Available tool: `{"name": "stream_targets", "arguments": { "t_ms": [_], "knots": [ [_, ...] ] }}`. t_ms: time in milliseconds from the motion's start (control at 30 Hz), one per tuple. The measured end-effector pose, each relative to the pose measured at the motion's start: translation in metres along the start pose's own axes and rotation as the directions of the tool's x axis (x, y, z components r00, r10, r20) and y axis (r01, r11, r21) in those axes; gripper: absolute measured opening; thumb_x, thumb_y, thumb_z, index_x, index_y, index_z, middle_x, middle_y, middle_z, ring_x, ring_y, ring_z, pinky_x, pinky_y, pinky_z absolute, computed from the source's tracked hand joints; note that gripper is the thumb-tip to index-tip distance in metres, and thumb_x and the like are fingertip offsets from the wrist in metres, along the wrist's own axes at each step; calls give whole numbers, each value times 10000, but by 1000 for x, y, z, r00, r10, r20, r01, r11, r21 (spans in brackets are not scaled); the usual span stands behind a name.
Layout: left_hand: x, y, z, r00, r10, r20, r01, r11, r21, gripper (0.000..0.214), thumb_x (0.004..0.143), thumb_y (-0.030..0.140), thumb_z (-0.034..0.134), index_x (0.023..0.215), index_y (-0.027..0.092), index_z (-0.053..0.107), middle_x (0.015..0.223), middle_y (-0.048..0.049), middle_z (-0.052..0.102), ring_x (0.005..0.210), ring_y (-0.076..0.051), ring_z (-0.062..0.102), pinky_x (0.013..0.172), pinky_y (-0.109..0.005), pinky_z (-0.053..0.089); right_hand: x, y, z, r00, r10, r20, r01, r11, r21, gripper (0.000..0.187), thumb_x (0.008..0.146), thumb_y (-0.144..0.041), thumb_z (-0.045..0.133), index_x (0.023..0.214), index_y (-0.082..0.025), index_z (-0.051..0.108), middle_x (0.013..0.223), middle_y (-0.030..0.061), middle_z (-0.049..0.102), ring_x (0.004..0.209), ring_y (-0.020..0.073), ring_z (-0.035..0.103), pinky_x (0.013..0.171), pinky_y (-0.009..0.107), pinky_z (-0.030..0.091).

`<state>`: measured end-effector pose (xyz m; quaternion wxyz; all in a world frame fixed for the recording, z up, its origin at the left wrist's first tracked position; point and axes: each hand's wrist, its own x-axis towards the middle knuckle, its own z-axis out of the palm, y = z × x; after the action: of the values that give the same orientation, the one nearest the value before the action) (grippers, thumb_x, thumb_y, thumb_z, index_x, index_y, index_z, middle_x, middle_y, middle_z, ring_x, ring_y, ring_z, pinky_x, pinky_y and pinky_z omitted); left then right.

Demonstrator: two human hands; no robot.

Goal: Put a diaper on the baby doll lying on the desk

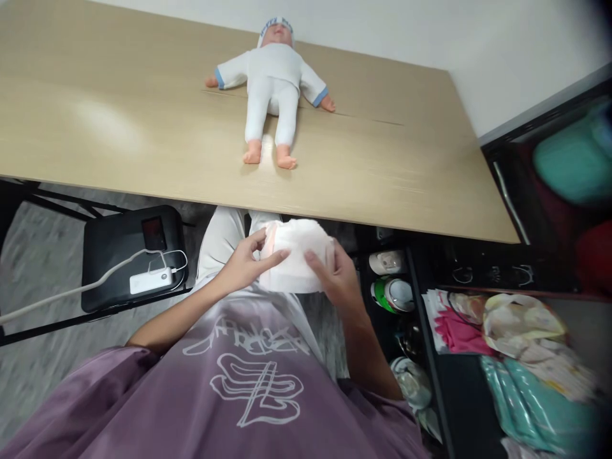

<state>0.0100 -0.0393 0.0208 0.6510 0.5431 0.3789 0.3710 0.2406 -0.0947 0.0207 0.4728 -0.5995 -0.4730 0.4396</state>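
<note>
Much of the white pad [297, 258] is turned from view; it may be a folded diaper. A doll [273, 83] lies face-up on the tabletop [382, 185], a black chair [108, 239] at left. Below the near edge, left hand [248, 260] and right hand [340, 275] grip the pad's opposite sides, thumbs over it, forearms angled inward.

Tan tabletop [157, 140], white-clothed doll [274, 70] lying face-up, black seat [109, 255], white corded device [149, 281] on it
</note>
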Motion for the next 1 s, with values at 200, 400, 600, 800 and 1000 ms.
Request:
{"name": "stream_targets", "arguments": {
  "t_ms": [200, 400, 600, 800, 1000],
  "knots": [
    [-2, 60, -2, 948, 297, -115, -293, 955, 52, 498, 1018, 464, 871, 1450, 259, 733, 1427, -88, 779, 1285, -292, 748, 1090, -402, 623, 13, -64, 13, 961, -269, -63, 269, 963, -12, 451, 995, -512, 878, 1357, -274, 750, 1234, 75, 829, 1120, 289, 790, 947, 423, 699],
    [37, 10, -28, 956, 184, -229, -199, 979, -46, 608, 943, 577, 908, 1362, 195, 691, 1353, -118, 795, 1253, -295, 749, 1045, -381, 622, 65, -24, 48, 976, -217, 11, 216, 976, 26, 474, 998, -574, 831, 1345, -261, 753, 1319, 92, 838, 1226, 317, 796, 1117, 512, 665],
    [35, -41, -46, 966, -68, -249, 33, 989, -145, 660, 833, 652, 962, 1218, 198, 677, 1168, -78, 806, 1107, -272, 766, 935, -357, 620, 55, 35, 61, 998, -33, 47, 37, 996, -78, 543, 996, -615, 789, 1390, -249, 718, 1339, 107, 840, 1210, 340, 805, 1061, 528, 663],
    [15, -43, -43, 956, -184, -228, 141, 971, -194, 679, 839, 666, 957, 1234, 212, 642, 1145, -60, 814, 1050, -247, 770, 876, -328, 610, 35, 36, 55, 952, -264, -152, 186, 899, -396, 518, 1056, -534, 722, 1482, -242, 675, 1263, 133, 801, 1084, 314, 741, 986, 530, 637],
    [11, -35, -39, 963, -184, -198, 153, 974, -165, 641, 866, 636, 951, 1236, 221, 632, 1118, -45, 806, 1029, -232, 767, 850, -303, 591, 100, 28, 47, 842, -517, -150, 368, 756, -540, 471, 1080, -440, 663, 1501, -231, 631, 1447, 189, 705, 1378, 364, 625, 1235, 632, 504]
  ]
}}
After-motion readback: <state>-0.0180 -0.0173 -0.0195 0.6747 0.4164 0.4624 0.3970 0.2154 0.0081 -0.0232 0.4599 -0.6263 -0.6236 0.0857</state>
